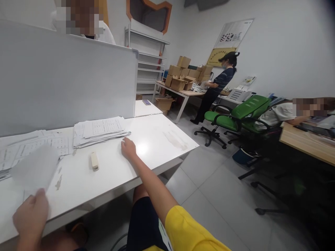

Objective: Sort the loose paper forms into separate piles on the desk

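My left hand [32,211] is closed on the lower edge of a sheet of paper [36,167], which is lifted and blurred by motion. Behind that sheet, a spread pile of printed forms [61,141] lies at the left of the white desk. My right hand [128,148] rests on the desktop with its fingers curled in, beside the near right corner of a thick stack of printed sheets [102,129]. I cannot tell whether a fingertip touches that stack. Between my hands lies a small cream stapler [94,161], touched by neither.
A grey partition [68,76] rises behind the white desk [112,167], with a person behind it. A phone [146,102] lies farther back. To the right are a green chair [235,113], a standing person [222,80] near cardboard boxes [180,71], and a person leaning at a wooden desk [306,143].
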### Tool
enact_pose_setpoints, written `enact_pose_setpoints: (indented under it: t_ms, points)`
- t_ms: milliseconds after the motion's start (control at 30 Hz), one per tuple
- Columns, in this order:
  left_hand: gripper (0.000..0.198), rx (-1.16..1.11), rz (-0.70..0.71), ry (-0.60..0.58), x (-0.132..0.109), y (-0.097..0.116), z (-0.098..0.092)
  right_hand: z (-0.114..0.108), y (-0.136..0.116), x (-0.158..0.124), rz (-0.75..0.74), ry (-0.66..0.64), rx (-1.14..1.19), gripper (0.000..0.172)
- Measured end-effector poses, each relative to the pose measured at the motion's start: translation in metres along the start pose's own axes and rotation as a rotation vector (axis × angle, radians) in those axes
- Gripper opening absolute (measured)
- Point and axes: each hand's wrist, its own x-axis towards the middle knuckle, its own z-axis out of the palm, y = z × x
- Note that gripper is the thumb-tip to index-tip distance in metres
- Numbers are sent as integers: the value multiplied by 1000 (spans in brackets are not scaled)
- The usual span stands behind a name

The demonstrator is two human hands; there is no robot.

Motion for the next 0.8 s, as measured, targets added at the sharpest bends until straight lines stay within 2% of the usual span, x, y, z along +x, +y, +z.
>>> enact_pose_setpoints:
  t_ms: [67, 133, 233, 500, 800]
  points:
    - [51, 72, 75, -38, -7, 6, 2, -6, 0, -3, 47, 28, 60, 44]
    - [50, 122, 224, -41, -13, 10, 5, -11, 1, -6, 72, 13, 106, 45]
    - [56, 82, 355, -39, -18, 13, 10, -16, 3, -16, 60, -32, 144, 44]
    - [62, -26, 310, -83, -19, 8, 12, -25, 8, -53, -43, -121, 177, 38]
    - [61, -58, 223, -64, -23, 13, 5, -30, 2, -56, -124, -126, 124, 32]
